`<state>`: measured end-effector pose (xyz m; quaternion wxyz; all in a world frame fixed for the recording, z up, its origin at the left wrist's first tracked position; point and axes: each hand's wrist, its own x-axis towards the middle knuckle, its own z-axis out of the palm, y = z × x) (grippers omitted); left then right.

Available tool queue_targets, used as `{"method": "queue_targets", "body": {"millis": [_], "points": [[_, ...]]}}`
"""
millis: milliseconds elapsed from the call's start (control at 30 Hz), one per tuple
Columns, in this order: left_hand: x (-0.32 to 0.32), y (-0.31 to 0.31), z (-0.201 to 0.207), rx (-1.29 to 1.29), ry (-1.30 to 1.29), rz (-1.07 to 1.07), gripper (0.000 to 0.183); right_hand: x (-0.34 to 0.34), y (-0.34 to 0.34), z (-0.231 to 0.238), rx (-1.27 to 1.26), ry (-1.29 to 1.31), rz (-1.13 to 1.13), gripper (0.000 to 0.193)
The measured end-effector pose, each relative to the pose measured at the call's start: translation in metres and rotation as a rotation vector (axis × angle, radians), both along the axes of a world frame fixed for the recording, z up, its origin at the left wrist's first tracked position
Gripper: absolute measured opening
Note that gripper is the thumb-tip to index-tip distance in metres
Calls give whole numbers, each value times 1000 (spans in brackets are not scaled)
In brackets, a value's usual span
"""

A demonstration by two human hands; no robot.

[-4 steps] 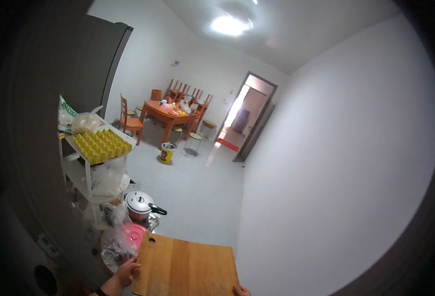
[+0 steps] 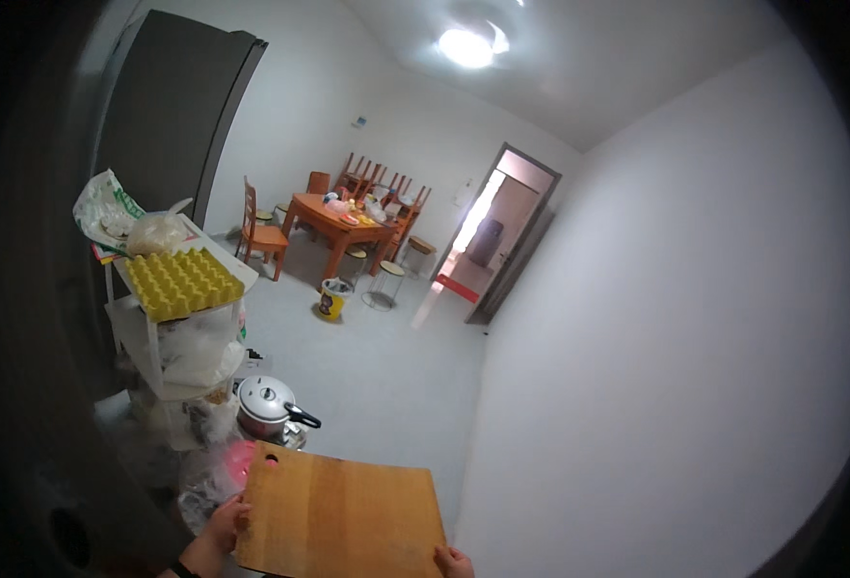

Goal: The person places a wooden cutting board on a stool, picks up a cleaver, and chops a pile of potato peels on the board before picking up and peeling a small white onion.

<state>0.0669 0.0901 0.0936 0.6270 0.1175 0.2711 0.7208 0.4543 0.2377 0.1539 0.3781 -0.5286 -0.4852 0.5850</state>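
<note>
A wooden cutting board [image 2: 343,511] with a round hole near one corner is held out flat in front of me. My left hand [image 2: 225,523] grips its left edge, fingers closed on the rim. At the lower right corner my right hand [image 2: 455,562] has hold of the other edge; only part of this hand shows above the picture's lower border. Just past the board's far left corner are a pink plastic item [image 2: 239,462] and crumpled clear plastic bags [image 2: 203,486].
On the left a white shelf rack [image 2: 160,352] carries a yellow egg tray [image 2: 184,284] and bags. A pressure cooker [image 2: 267,403] stands beside it, handle toward the room. Farther off are a yellow bucket [image 2: 332,301], an orange table [image 2: 333,224] and a doorway [image 2: 495,231]. A white wall [image 2: 666,318] runs along the right.
The view has swung slightly left, showing more of the rack and fridge. The board and both hands sit a little farther left and higher in the picture, grip unchanged.
</note>
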Motion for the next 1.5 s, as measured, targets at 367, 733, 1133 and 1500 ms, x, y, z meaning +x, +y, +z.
{"method": "queue_targets", "body": {"millis": [367, 733, 1133, 1500], "points": [[-72, 317, 21, -182, 319, -52, 42, -39, 304, -64, 2, -57, -15, 42], [-73, 635, 9, -182, 249, -153, 42, -32, 610, -53, 20, -41, -75, 41], [-176, 857, 19, 153, 232, 212, 64, -219, 935, -16, -22, -74, 270, 45], [-264, 1175, 61, 274, 79, 250, 56, -229, 1165, 156, 640, -219, 338, 34]]}}
